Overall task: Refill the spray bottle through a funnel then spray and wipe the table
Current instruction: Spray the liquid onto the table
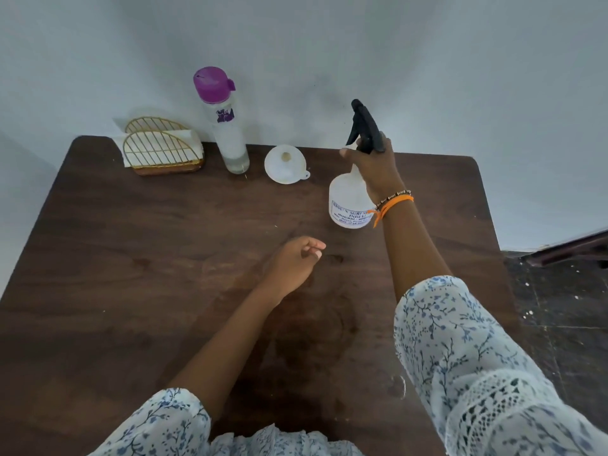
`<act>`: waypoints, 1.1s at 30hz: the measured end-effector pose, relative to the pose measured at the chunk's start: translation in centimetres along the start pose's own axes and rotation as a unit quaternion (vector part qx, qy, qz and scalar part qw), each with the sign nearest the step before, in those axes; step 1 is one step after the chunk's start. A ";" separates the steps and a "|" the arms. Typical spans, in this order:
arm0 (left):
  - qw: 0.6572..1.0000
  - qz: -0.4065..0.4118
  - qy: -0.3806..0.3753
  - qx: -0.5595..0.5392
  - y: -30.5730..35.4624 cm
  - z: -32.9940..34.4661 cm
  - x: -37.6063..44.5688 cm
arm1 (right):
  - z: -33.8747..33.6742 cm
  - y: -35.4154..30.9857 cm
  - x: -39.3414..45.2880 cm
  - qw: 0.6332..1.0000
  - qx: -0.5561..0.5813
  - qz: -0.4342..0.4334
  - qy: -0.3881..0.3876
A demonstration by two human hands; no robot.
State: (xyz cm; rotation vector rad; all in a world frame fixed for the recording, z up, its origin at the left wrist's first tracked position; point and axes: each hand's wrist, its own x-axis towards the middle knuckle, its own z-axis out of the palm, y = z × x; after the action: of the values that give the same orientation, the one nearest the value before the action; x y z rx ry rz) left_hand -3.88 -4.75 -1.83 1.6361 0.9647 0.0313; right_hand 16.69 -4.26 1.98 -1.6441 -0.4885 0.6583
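My right hand [375, 166] grips the neck of a white spray bottle [348, 202] just under its black trigger head [365, 126]; the bottle stands upright on the dark wooden table [131, 258] at the back right. A white funnel [285, 164] lies on the table to the bottle's left, wide mouth facing up. Further left stands a tall clear water bottle [227, 133] with a purple cap, partly filled. My left hand [296, 258] hovers over the table's middle, fingers loosely curled, holding nothing. A wet patch darkens the wood in front of me.
A gold wire napkin holder [161, 149] with white napkins sits at the back left corner against the pale wall. The table's right edge drops to a dark tiled floor [559, 307]. The left and near parts of the tabletop carry no objects.
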 end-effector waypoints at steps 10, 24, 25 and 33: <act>1.000 -0.021 0.005 -0.001 -0.9 -0.1 0.8 | 0.1 -0.2 1.9 0.998 0.032 -0.032 0.043; 0.999 -0.011 0.007 -0.040 0.3 0.3 1.6 | 0.0 0.4 1.7 0.983 -0.077 -0.093 0.140; 0.999 -0.009 0.009 -0.044 0.4 0.2 1.7 | 0.2 0.3 1.9 0.982 -0.080 -0.093 0.141; 0.998 -0.001 0.026 -0.062 1.1 -0.5 1.2 | 0.6 0.2 2.4 0.986 -0.055 -0.082 0.132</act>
State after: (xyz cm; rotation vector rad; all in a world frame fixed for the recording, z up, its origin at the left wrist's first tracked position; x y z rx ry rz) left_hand -2.79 -3.62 -1.32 1.5256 0.9845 0.1305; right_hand 18.07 -2.26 1.33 -1.7423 -0.4672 0.2906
